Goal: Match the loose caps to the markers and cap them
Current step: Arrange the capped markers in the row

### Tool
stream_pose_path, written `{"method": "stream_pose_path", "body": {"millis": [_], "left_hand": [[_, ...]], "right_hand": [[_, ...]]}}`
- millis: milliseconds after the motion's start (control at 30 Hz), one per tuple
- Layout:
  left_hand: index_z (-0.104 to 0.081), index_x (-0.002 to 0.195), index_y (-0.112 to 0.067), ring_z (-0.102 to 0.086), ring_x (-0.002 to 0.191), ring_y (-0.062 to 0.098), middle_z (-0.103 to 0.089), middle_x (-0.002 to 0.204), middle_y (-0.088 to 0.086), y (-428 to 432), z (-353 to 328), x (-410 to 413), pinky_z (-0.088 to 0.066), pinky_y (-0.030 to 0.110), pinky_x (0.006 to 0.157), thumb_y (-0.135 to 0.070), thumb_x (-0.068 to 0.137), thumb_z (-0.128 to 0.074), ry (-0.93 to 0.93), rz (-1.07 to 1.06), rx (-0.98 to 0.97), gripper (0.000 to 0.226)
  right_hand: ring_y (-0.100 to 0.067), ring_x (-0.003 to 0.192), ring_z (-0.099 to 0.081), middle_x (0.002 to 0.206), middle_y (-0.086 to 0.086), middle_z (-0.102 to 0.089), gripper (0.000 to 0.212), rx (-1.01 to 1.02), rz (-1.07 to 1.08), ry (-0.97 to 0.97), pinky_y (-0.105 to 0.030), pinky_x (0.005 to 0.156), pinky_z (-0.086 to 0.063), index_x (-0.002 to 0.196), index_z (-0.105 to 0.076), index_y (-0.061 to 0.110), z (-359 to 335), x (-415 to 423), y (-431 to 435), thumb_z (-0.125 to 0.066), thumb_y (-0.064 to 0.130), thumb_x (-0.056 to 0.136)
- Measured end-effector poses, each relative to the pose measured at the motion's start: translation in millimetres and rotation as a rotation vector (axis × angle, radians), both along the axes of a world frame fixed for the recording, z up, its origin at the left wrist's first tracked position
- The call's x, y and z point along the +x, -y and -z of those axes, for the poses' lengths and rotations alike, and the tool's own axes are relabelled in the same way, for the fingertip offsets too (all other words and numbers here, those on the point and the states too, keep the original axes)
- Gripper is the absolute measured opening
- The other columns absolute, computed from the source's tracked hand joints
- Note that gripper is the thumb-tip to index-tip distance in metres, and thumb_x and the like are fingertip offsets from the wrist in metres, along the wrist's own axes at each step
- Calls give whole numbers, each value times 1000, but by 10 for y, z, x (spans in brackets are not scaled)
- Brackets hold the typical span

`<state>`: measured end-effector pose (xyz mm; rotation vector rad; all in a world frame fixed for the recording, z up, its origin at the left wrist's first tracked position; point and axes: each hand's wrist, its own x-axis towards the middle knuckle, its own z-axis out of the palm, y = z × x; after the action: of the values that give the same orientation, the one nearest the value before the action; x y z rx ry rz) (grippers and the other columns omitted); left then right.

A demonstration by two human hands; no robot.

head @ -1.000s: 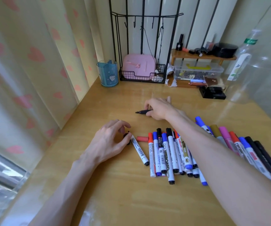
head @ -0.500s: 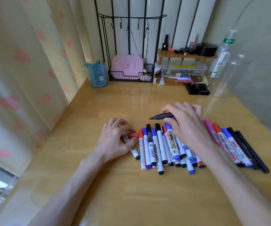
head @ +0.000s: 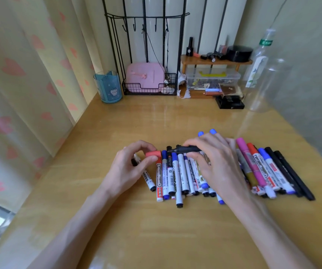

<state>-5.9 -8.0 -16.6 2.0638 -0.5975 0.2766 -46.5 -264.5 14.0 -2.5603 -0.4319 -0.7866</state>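
Red plastic loose cap [head: 153, 153], free a second ago, is now pinched by fingertips of the left hand [head: 127, 168]; the right hand [head: 216, 164], clamped on a slim black uncapped marker [head: 187, 149], has brought it alongside; colours differ, so no match yet.

Left hand [head: 129, 167] pinches red cap [head: 153, 153]; right hand [head: 214, 162] holds black marker [head: 185, 149].

red cap [head: 153, 153], black marker [head: 185, 149], pink marker [head: 250, 162], blue cup [head: 108, 86], pink box [head: 145, 77], heart-print curtain [head: 20, 74], yellow-brown table [head: 156, 230]
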Motion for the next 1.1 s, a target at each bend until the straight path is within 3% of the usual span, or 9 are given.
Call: {"method": "stream_pose_path", "body": {"millis": [133, 333, 467, 567, 667, 833, 967, 1100], "left_hand": [[-72, 106, -20, -64, 78, 2, -74, 98, -14, 44, -34, -38, -43, 14, 67, -32, 93, -74, -5, 16, -43, 18], [-78, 111, -10, -56, 69, -18, -76, 99, -12, 121, -37, -108, -37, 1, 65, -19, 92, -77, 2, 30, -31, 21], [-78, 111, -16, -63, 77, -11, -75, 99, -20, 114, -42, -125, -42, 6, 67, -25, 92, -76, -36, 9, -27, 20], [-77, 112, -26, -71, 94, 7, -76, 103, -22, 91, -54, -116, -53, 24, 74, -36, 93, -72, -45, 18, -17, 23], [-77, 114, -27, -71, 94, 13, -75, 106, -22, 97, -45, -123, -55, 34, 76, -42, 92, -71, -39, 22, -3, 28], [-76, 114, -23, -71, 98, 8, -76, 105, -21, 106, -48, -115, -53, 21, 76, -42, 92, -70, -19, 25, -9, 30], [-76, 114, -22, -69, 91, 1, -75, 103, -22, 126, -82, -146, -45, 10, 72, -38, 92, -71, 20, 19, -1, 27], [-77, 115, -20, -66, 88, -3, -74, 104, -20, 148, -81, -163, -42, 7, 72, -40, 93, -69, 48, 23, 32, 30]], "right_hand": [[-15, 96, -56, 99, 14, -64, 17, -10, -30, 17, -43, 87, -37, 106, -69, 32, 20, -11, -46, -74, 21, 94], [-17, 94, -58, 99, 13, -64, 19, -21, -63, 14, -42, 86, -42, 113, -73, 30, 56, -18, -98, -72, 29, 95], [-18, 89, -59, 94, 9, -65, 27, 7, -92, 1, -40, 81, -50, 120, -75, 25, 99, -5, -72, -72, 34, 95], [-19, 84, -59, 90, 7, -65, 33, -13, -110, -9, -42, 76, -52, 123, -75, 23, 103, 9, -31, -65, 39, 96], [-20, 83, -59, 89, 6, -65, 32, -43, -107, -3, -40, 75, -51, 123, -75, 23, 81, 16, -7, -65, 37, 96], [-19, 83, -57, 90, 6, -65, 31, -70, -91, 22, -40, 75, -51, 121, -76, 23, 79, -2, 2, -76, 28, 91], [-20, 89, -59, 97, 5, -65, 31, -51, -119, 10, -40, 80, -51, 125, -74, 21, 78, -7, 2, -74, 25, 94], [-16, 97, -59, 106, 5, -65, 34, -47, -157, -4, -33, 88, -50, 127, -73, 17, 75, -36, -30, -75, 17, 93]]}}
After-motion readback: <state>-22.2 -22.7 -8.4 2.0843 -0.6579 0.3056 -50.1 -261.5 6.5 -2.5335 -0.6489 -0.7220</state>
